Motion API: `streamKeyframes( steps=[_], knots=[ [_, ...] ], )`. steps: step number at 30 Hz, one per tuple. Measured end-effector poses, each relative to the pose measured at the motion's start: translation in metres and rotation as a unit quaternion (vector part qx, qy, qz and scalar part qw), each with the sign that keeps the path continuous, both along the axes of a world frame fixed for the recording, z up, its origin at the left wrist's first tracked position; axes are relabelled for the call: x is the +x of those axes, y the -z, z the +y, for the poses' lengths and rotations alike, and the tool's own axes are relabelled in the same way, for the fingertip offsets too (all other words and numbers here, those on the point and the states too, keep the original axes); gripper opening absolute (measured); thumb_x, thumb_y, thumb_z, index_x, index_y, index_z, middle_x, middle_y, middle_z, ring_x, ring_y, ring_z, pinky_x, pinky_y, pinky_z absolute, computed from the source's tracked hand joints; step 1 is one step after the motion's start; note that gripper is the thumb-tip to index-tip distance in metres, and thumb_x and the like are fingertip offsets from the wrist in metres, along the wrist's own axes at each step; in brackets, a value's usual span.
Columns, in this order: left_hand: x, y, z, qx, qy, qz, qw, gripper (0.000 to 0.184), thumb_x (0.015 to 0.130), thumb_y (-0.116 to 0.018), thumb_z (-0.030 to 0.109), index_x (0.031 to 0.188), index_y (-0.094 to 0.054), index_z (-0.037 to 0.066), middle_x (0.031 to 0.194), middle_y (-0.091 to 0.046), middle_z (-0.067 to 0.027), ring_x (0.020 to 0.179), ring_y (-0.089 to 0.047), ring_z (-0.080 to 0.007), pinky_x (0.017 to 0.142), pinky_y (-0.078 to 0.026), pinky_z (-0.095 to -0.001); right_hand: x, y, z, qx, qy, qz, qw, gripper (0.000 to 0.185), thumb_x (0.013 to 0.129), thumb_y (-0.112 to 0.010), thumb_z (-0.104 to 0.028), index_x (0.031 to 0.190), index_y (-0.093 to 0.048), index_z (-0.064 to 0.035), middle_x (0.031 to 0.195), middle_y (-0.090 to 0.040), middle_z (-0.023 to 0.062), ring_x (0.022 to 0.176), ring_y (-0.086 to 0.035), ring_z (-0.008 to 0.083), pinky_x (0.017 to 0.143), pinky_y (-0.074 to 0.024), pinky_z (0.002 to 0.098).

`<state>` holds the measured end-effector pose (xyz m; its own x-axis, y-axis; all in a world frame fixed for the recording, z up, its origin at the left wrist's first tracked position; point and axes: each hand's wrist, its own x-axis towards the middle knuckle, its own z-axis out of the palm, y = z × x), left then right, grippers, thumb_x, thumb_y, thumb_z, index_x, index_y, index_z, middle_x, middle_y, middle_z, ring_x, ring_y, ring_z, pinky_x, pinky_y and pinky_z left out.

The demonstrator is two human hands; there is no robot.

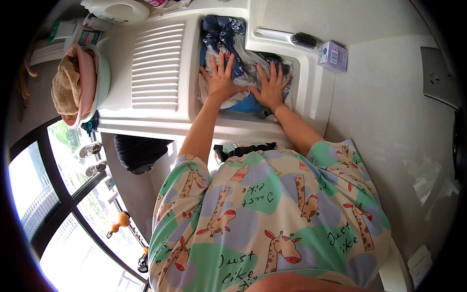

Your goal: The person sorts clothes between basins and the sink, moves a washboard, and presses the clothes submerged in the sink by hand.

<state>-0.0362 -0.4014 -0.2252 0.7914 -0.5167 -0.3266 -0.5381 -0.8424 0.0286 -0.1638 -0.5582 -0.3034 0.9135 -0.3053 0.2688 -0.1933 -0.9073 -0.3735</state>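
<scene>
Both hands lie spread on a heap of clothes [241, 46] inside a white sink basin [300, 117]. My left hand [221, 80], fingers stretched apart, rests on white and grey cloth at the basin's left side. On the right, my right hand [271, 87] presses flat with its fingers fanned out over grey and dark printed fabric. Dark blue patterned cloth fills the far end of the heap. A bright blue piece [247, 104] shows below and between the hands. Whatever is under the palms is hidden.
A ribbed washboard [158, 65] is moulded left of the basin. On the right ledge lie a scrub brush [287, 38] and a purple box [332, 56]. Pink and green basins [87, 87] with a brown towel [65, 85] stand far left, near a white jug [116, 10].
</scene>
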Motion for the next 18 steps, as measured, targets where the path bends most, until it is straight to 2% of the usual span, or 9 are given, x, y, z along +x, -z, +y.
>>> streamKeyframes(
  steps=[18],
  knots=[
    [0.0001, -0.0003, -0.0003, 0.019, 0.003, 0.000, 1.000, 0.144, 0.056, -0.075, 0.088, 0.167, -0.002, 0.030, 0.174, 0.004, -0.0085, 0.159, 0.003, -0.0371, 0.116, -0.007, -0.0778, -0.0002, 0.0018, 0.0000, 0.000, -0.001, -0.014, 1.000, 0.084, 0.082, -0.068, -0.064, 0.155, -0.044, -0.0301, 0.164, -0.025, 0.0204, 0.148, -0.022, 0.0492, 0.108, -0.0086, 0.0819]
  ],
)
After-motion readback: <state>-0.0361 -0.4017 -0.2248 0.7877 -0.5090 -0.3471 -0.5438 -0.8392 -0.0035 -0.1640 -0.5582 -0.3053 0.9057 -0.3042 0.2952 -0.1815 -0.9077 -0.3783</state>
